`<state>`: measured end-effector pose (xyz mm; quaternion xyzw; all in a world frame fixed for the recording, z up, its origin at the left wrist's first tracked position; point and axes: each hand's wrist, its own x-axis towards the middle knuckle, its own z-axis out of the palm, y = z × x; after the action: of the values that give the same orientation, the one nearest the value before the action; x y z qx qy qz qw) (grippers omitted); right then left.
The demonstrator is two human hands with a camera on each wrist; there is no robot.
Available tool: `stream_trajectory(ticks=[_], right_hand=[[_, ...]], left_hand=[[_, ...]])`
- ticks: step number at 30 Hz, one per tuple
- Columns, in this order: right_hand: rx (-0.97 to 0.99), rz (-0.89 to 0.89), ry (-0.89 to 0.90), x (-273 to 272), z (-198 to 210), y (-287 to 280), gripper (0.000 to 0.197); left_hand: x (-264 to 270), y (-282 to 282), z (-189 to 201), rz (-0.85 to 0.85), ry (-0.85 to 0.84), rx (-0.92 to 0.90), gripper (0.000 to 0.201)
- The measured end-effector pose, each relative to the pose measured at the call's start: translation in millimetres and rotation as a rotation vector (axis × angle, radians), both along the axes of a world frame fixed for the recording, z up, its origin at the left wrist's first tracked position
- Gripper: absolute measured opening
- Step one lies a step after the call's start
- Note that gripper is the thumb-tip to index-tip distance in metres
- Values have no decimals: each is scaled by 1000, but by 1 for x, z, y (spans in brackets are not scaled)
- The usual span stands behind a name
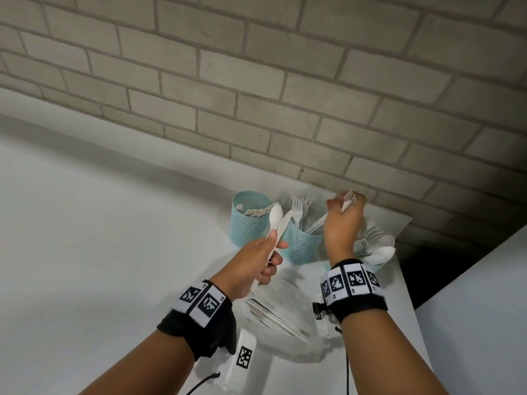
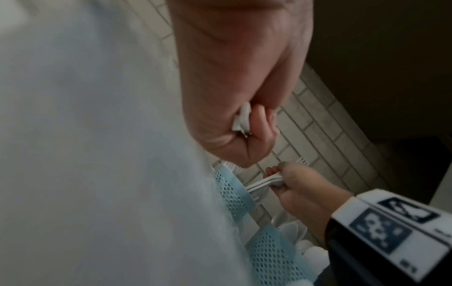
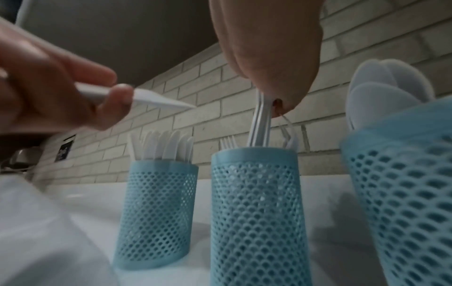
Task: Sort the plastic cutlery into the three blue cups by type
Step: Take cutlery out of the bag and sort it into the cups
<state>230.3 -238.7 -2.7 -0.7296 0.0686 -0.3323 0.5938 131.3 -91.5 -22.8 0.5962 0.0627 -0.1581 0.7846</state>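
We are holding white plastic forks [image 3: 260,120] in our right hand [image 1: 343,223], fingers curled down and pinched round the handles, over the middle blue cup [image 3: 257,209]; in the right wrist view the handles are reaching down inside its rim at the centre of the frame, beside other forks already standing there. In the head view this cup is sitting just right of centre, partly hidden behind both hands.

Our left hand [image 1: 256,263] is gripping a spoon [image 1: 275,216] and a knife [image 1: 283,226] together, fingers wrapped round their handles, the bowl and blade pointing up toward the cups in the middle of the head frame. In the left wrist view the ends of those handles are showing between the curled fingers [image 2: 264,123].

The left blue cup [image 3: 156,212] is holding knives, standing upright in it at the lower left of centre in the right wrist view. The right blue cup [image 3: 401,193] is filling the right edge of that frame, with spoon bowls rising above its rim. The three cups are standing in a row, close but apart, on a white table [image 1: 99,238] against a pale brick wall [image 1: 256,81].

Below our left hand, in the lower centre of the head frame, a loose pile of cutlery [image 1: 273,315] is lying on the table. Both wrists are wearing black bands [image 1: 356,292] with printed square markers.
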Motion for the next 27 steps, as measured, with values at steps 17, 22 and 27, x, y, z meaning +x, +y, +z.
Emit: stream_trajectory(ticks=[17,22,27], right_hand=[[-459,342,131,-40,9,17,35],[-227,637,425,-60,7,22,45],[-110,672,453,-65,2,20,31]], left_hand=[[-7,1,0,27,-9,-129,41],[-14,-2,3,11,-18,-104,43],[-19,1,2,17,-33,-40,37]])
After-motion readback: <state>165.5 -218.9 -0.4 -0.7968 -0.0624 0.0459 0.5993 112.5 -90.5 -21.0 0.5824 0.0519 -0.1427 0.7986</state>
